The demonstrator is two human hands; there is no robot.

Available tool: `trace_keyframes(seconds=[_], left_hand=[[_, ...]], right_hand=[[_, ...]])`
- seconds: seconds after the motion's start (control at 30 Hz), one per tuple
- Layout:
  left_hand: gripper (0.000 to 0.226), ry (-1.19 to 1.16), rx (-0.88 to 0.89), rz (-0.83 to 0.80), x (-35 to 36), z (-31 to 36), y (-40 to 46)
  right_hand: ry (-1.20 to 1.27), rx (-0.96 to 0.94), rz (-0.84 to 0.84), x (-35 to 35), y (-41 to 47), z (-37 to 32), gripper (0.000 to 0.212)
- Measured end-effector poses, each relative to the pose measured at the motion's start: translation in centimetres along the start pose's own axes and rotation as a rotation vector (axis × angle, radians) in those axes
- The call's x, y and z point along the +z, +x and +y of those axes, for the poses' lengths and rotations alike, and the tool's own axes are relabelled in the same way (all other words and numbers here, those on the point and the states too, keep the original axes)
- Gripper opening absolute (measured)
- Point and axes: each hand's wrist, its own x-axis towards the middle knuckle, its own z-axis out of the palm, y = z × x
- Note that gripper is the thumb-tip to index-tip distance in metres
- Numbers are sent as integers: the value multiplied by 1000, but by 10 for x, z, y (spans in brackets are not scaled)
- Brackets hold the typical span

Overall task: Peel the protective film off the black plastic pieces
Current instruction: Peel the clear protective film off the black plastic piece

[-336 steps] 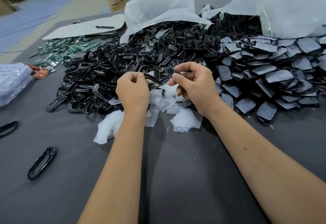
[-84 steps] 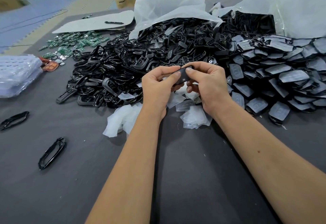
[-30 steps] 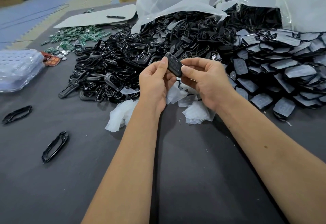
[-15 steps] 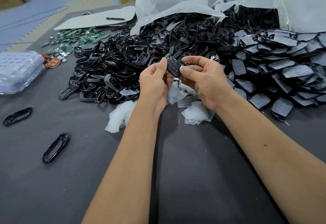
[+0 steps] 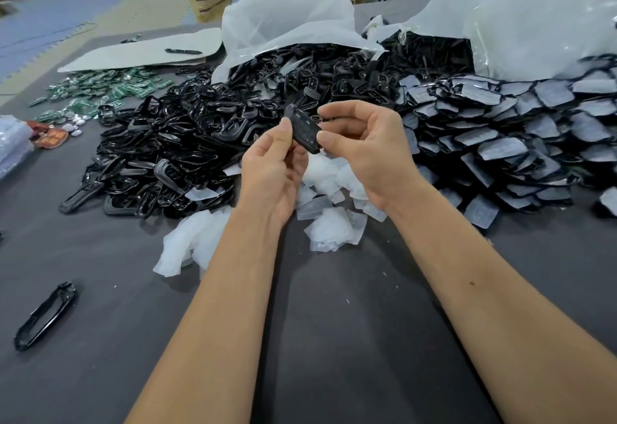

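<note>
Left hand [image 5: 272, 169] and right hand [image 5: 370, 149] both pinch one black plastic piece [image 5: 303, 131], tilted; peeled film scraps [image 5: 329, 223] at 6 o'clock beneath.

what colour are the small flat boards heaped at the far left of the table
Green, the small flat circuit boards beside the black pile; the head view shows them.

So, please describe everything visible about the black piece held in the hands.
The black plastic piece is small, oblong and dark, with faint marks on its face. It is tilted, held above the peeled film scraps. The left hand and right hand pinch it at opposite edges. Whether film remains on it cannot be told.
</note>
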Motion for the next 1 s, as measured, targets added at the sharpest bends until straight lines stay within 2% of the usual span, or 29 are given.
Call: trace_keyframes(seconds=[0.1,0.17,0.3,0.5,0.57,0.8,1.0], left_hand=[[8,-50,-16,-8,21,-7,5],[10,28,39,-49,38,-11,8],[27,387,291,-123,78,-20,11],[44,1018,642,-228,125,-39,14],[49,1143,660,-263,134,-50,16],[43,1372,597,-277,148,-78,22],[41,1341,611,-298,140,-83,17]], right_hand=[[-116,-75,84,-18,-1,-6,26],[-254,-148,167,-34,0,-11,24],[-546,-309,293,-68,4,-25,23],[-868,-396,442,-116,8,-36,30],[-968,-406,452,-131,9,-38,31],[-1154,-386,422,-160,5,-39,30],[-1247,-294,324,-167,6,-41,24]])
